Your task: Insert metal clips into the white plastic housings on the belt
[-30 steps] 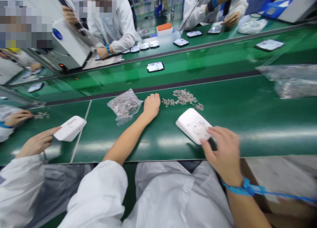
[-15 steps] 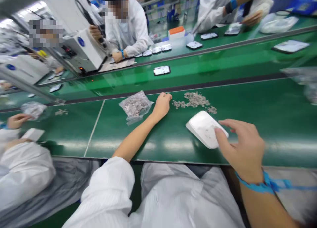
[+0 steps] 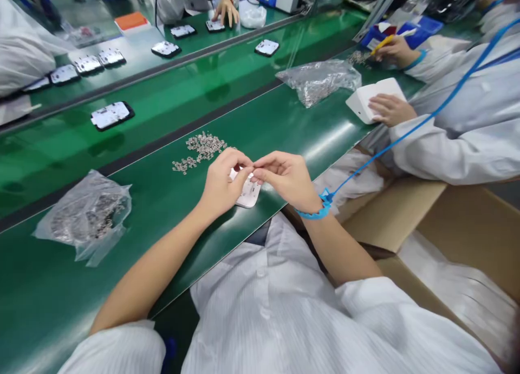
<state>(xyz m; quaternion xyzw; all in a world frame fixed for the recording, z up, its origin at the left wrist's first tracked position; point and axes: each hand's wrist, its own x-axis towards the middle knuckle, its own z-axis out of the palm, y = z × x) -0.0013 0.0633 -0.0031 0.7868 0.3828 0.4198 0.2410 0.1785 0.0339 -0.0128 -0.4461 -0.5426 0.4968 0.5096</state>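
Observation:
In the head view, my left hand (image 3: pixel 225 181) and my right hand (image 3: pixel 289 180) meet over a white plastic cover (image 3: pixel 247 197), which lies on the green bench. Thumbs and index fingers of both hands are pinched together, tip to tip; anything between them is too small to make out. My fingers hide the upper part of the cover. Just beyond my left hand is a loose pile of small metal pieces (image 3: pixel 205 145). A blue wrist strap (image 3: pixel 319 208) circles my right wrist.
A clear bag of small metal pieces (image 3: pixel 91 214) lies left on the bench (image 3: pixel 162 238); another plastic bag (image 3: pixel 320 81) lies right. A co-worker's hand (image 3: pixel 390 109) holds a white box-like housing (image 3: pixel 382 95). Device boards (image 3: pixel 111 115) sit along the line behind. An open carton (image 3: pixel 406 211) stands lower right.
The view has swung to the right. My left hand has gone from beside the metal pile to the white cover. My right hand has closed from a loose, open shape into a pinch.

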